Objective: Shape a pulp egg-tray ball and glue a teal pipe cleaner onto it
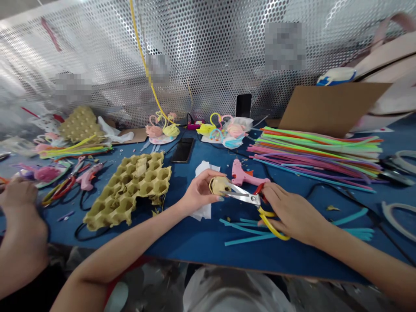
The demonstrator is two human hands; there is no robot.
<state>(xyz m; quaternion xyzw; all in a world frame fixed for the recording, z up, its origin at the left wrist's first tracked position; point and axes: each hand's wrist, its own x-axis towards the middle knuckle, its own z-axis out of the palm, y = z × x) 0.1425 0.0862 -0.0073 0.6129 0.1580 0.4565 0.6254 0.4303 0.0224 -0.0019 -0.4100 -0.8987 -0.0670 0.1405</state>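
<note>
1. The left hand (199, 191) has its thumb and fingers closed around a small carton cup (215, 185), held above the blue table (191, 242).
2. The right hand (290, 212) is curled on the handles of the scissors (254, 199); the blades stand a little apart, and their tips are at the cup.
3. Just behind the scissors lies a pink glue gun (245, 175).
4. Blue fuzzy sticks (248, 239) lie below the right hand.
5. To the left rests the torn egg tray (108, 210).
</note>
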